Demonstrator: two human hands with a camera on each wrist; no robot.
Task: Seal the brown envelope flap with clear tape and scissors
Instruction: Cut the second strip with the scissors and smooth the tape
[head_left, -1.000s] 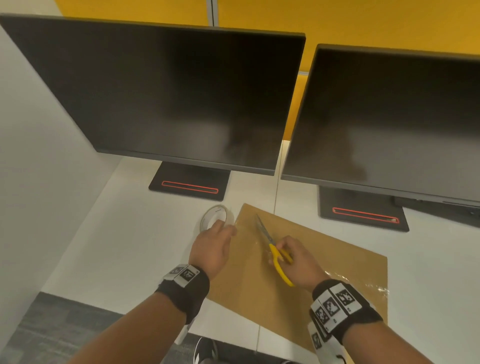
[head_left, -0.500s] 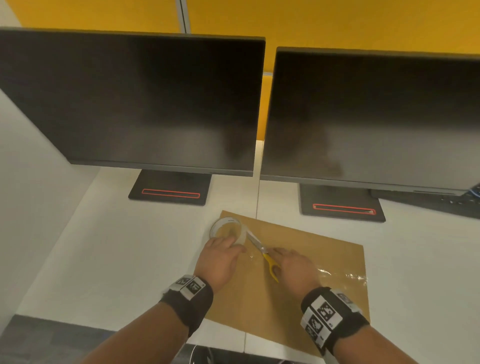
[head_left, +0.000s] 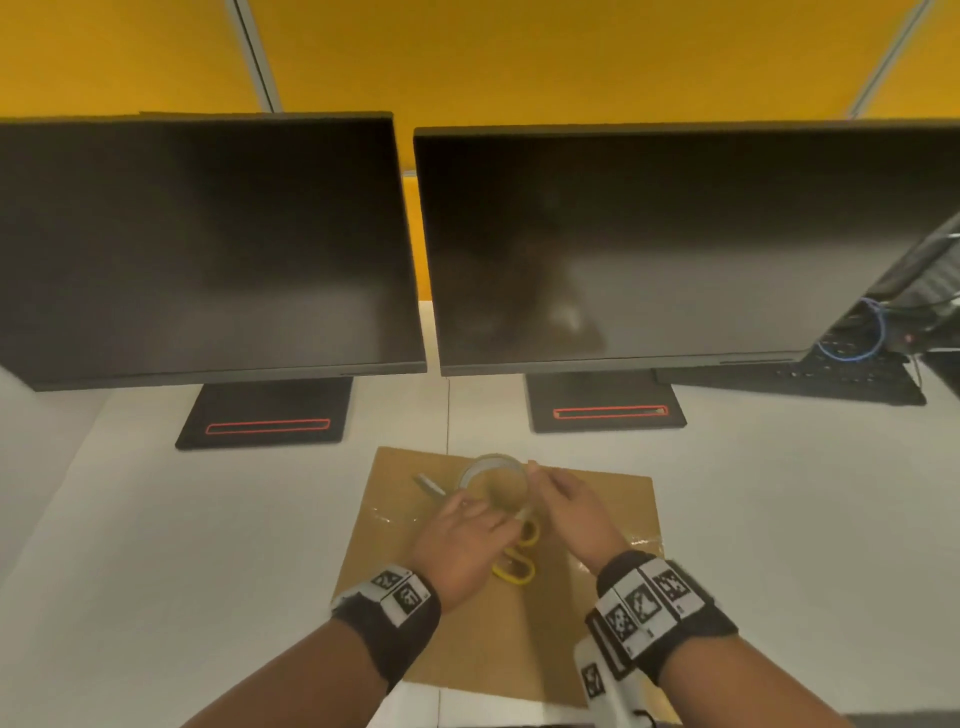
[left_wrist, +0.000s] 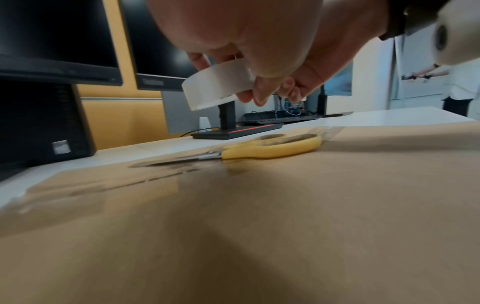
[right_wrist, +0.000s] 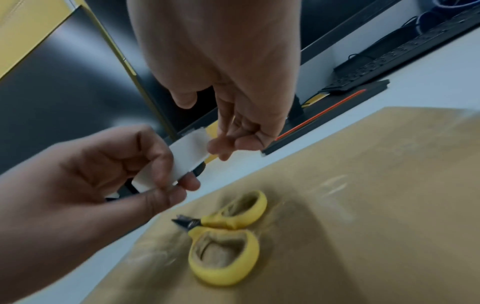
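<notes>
While the brown envelope (head_left: 587, 519) lies flat on the white desk (head_left: 156, 519) at 6 o'clock from the gap between the two dark monitors (head_left: 208, 249), both hands hold the roll of clear tape (head_left: 493, 467) in the air just above it. The left hand (head_left: 462, 545) grips the roll, thumb curled against one side and fingers (right_wrist: 166, 164) curled over the other. The right hand (head_left: 571, 514) meets the roll at its 3 o'clock side, fingertips (right_wrist: 223, 144) drawn together and touching the tape's outer band. Below the hands, the yellow-handled scissors (left_wrist: 259, 148) rest closed on the envelope, untouched, blades pointing toward 10 o'clock in the head view. A black keyboard (head_left: 831, 379) sits at 2 o'clock.
</notes>
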